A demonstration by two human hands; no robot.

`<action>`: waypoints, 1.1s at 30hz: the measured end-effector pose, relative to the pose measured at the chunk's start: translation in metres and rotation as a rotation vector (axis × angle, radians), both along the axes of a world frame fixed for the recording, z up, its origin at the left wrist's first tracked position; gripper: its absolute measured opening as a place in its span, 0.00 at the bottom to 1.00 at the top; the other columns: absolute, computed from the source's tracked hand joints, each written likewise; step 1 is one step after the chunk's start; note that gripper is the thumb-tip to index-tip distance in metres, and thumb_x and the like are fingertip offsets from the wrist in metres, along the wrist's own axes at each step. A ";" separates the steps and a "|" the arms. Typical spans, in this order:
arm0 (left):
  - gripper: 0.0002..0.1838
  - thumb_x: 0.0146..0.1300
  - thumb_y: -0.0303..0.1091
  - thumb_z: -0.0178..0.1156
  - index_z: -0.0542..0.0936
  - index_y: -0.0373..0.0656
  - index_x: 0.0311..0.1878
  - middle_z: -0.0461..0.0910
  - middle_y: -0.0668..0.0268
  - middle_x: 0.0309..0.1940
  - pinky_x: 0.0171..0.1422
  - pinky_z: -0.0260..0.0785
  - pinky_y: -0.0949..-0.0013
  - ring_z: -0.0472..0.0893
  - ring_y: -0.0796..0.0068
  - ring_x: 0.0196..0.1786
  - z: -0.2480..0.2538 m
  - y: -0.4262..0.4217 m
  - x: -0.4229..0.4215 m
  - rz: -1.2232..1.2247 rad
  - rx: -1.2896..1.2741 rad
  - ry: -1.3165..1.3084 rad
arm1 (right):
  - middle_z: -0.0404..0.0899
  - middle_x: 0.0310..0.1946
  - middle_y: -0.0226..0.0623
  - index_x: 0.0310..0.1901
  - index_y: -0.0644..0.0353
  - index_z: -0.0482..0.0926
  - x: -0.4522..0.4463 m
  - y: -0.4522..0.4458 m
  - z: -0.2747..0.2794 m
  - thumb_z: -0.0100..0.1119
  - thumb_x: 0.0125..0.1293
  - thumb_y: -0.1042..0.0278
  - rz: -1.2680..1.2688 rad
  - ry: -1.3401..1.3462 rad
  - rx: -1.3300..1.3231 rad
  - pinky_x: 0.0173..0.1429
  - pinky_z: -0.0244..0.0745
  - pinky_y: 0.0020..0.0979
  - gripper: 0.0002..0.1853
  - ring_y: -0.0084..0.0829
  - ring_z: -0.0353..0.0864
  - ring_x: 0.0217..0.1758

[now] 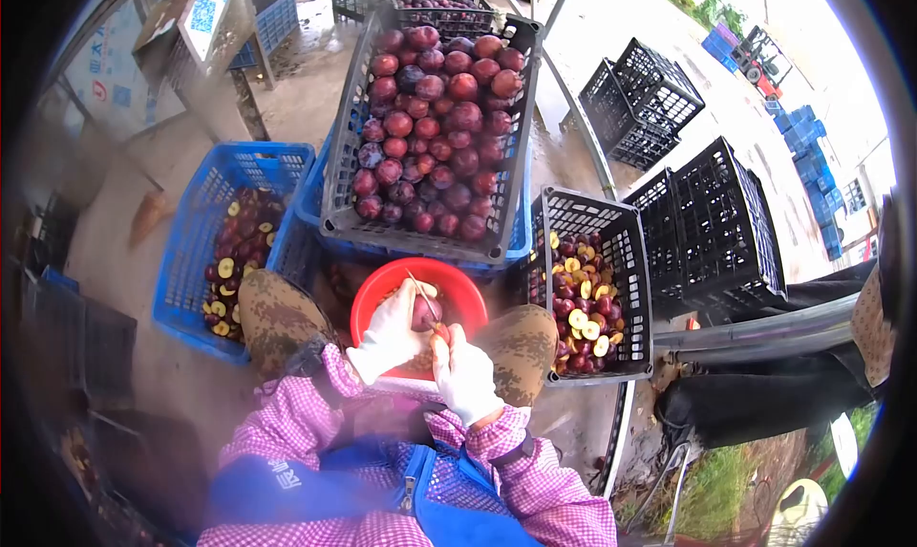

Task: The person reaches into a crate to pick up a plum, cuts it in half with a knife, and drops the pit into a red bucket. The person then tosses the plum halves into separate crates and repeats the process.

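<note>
My left hand, in a white glove, is closed around a dark red plum above a red basin. My right hand, also gloved, is closed on the handle of a thin knife, whose blade lies across the plum. Beyond the basin, a black crate full of whole plums rests on a blue crate. Cut plums with yellow flesh lie in a blue crate at the left and a black crate at the right.
Stacked black crates stand to the right, with more farther back. Another person's dark-clothed leg extends in from the right edge. Blue crates and a forklift are in the distance. A metal rail runs at the right.
</note>
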State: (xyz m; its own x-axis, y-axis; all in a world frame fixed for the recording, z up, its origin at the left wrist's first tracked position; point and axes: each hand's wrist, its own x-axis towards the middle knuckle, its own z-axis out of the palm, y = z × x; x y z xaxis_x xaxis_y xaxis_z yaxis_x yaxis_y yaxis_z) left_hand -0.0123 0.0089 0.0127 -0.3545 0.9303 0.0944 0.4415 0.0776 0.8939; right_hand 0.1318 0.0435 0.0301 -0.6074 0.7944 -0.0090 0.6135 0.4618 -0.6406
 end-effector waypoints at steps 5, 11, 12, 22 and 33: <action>0.28 0.46 0.35 0.69 0.69 0.45 0.50 0.78 0.55 0.39 0.47 0.71 0.58 0.79 0.52 0.44 -0.011 -0.012 0.009 0.026 -0.163 -0.080 | 0.77 0.18 0.48 0.36 0.58 0.69 0.003 -0.005 -0.019 0.53 0.65 0.56 0.032 -0.083 0.168 0.26 0.73 0.45 0.14 0.48 0.80 0.22; 0.25 0.46 0.29 0.65 0.68 0.43 0.48 0.78 0.54 0.38 0.47 0.71 0.57 0.79 0.50 0.45 -0.004 -0.016 -0.002 -0.095 -0.138 0.019 | 0.50 0.12 0.18 0.28 0.51 0.61 0.008 -0.004 0.011 0.37 0.72 0.42 -0.170 0.563 -1.554 0.12 0.40 0.20 0.22 0.14 0.44 0.12; 0.24 0.46 0.27 0.64 0.68 0.41 0.48 0.78 0.57 0.36 0.47 0.72 0.61 0.80 0.59 0.44 -0.001 -0.014 -0.003 -0.094 -0.055 -0.020 | 0.50 0.13 0.19 0.28 0.51 0.61 0.018 -0.005 0.013 0.36 0.72 0.42 -0.031 0.709 -1.749 0.12 0.40 0.20 0.22 0.14 0.45 0.11; 0.27 0.47 0.19 0.58 0.69 0.43 0.54 0.73 0.65 0.46 0.52 0.69 0.72 0.74 0.73 0.50 0.004 -0.023 -0.014 -0.042 -0.100 -1.225 | 0.74 0.28 0.58 0.42 0.66 0.71 0.037 -0.019 -0.003 0.47 0.69 0.61 0.027 0.126 -0.410 0.37 0.69 0.44 0.14 0.57 0.77 0.34; 0.27 0.50 0.19 0.59 0.67 0.42 0.56 0.72 0.64 0.48 0.58 0.66 0.68 0.73 0.71 0.53 -0.002 -0.021 0.008 0.032 -0.094 -1.350 | 0.77 0.28 0.57 0.41 0.64 0.72 0.030 -0.021 -0.024 0.46 0.69 0.61 0.002 0.039 -0.229 0.37 0.70 0.48 0.13 0.56 0.78 0.35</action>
